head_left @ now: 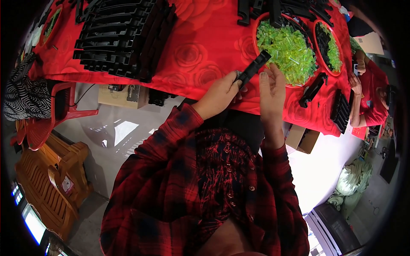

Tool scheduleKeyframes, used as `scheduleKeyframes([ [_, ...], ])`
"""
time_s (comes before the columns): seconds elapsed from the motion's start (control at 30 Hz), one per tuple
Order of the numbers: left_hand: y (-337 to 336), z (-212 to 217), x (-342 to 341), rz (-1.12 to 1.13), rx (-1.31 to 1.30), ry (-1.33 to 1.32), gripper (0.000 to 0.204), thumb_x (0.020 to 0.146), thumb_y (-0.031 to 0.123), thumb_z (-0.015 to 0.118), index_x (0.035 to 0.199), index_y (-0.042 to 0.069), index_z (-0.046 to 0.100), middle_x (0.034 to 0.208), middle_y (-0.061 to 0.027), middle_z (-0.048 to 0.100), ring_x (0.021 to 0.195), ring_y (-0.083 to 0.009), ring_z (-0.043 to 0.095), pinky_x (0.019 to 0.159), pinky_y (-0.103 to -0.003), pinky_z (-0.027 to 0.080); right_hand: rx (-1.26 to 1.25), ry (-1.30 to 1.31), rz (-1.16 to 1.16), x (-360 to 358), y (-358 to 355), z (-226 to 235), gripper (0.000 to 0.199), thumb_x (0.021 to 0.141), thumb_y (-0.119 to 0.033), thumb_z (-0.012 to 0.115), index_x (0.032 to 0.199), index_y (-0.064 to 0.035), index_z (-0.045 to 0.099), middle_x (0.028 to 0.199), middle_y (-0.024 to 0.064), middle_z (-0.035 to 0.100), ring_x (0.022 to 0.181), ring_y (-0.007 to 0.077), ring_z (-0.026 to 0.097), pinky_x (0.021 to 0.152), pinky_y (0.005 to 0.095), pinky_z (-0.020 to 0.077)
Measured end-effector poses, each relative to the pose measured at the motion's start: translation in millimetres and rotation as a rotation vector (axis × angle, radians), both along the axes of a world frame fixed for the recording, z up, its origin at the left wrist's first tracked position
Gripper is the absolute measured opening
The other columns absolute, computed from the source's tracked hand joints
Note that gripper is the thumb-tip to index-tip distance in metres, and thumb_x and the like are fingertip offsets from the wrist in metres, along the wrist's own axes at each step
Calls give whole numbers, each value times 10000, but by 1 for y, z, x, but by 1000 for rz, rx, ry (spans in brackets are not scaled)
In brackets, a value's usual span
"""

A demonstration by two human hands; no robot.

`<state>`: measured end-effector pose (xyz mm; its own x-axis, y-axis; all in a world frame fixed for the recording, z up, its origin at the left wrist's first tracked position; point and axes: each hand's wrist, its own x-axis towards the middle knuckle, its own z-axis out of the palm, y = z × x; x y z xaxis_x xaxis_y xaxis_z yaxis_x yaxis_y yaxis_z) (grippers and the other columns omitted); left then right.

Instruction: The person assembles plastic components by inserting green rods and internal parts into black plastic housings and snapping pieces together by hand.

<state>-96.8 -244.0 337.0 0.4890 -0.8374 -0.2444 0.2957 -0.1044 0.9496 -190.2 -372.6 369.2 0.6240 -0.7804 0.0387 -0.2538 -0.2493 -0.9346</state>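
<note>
My left hand [218,94] is closed around a long black plastic part [255,66], which slants up and to the right over the table's near edge. To its right, my right hand [272,90] is raised with fingers stretched upward and the thumb apart; I see nothing in it. Just beyond the right hand lies a red-rimmed basket [255,37] heaped with small translucent yellow-green plastic pieces [288,51]. Black parts fill the basket's far right side. A similar loose black part [313,89] rests on the cloth right of my right hand.
A large stack of black parts [115,38] stands on the red tablecloth [188,55] at the left. A second basket [316,40] and a short row of black parts [340,111] lie right. Another person [371,94] sits at the right end. A red chair [55,111] stands left.
</note>
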Motion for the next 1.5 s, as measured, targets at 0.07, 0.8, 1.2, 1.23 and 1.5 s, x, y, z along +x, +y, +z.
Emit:
scheduleKeyframes([
  [0.07, -1, 8, -1, -16, 22, -18, 182, 1073, 142, 429, 1151, 10, 527, 910, -62, 653, 741, -110, 613, 693, -278, 515, 69, -4, 29, 2, 4, 2, 445, 1001, -135, 617, 1390, 24, 472, 1113, 94, 608, 1002, 159, 595, 884, 309, 502],
  [0.8, -11, 11, -24, 292, 8, -37, 189, 1013, 160, 572, 997, -28, 581, 710, -144, 599, 623, -207, 571, 591, -361, 450, -102, -23, 113, 4, 25, 1, 372, 1039, -138, 509, 1338, 80, 479, 1127, 184, 561, 1007, 289, 548, 881, 395, 446],
  [1.2, -9, 16, -20, 253, 53, 40, 214, 1010, 183, 568, 974, -23, 615, 731, -79, 631, 643, -142, 577, 602, -324, 468, 118, -77, 117, 1, 23, 5, 328, 1037, -135, 525, 1308, 51, 517, 1033, 71, 577, 917, 142, 523, 813, 286, 446],
  [1.23, -9, 16, -20, 255, 55, 41, 214, 1010, 183, 568, 974, -23, 615, 731, -79, 631, 643, -142, 577, 602, -324, 468, 182, -67, 122, 1, 23, 7, 334, 1018, -132, 556, 1294, 53, 520, 1038, 113, 557, 937, 194, 525, 843, 332, 450],
  [1.5, -15, 9, -26, 243, 32, 133, 215, 1052, 215, 553, 950, 30, 594, 733, 63, 483, 644, -49, 427, 565, -241, 362, -148, 20, 122, -3, 15, -10, 322, 999, -131, 552, 1262, 55, 536, 1048, 216, 586, 953, 345, 562, 836, 436, 453],
])
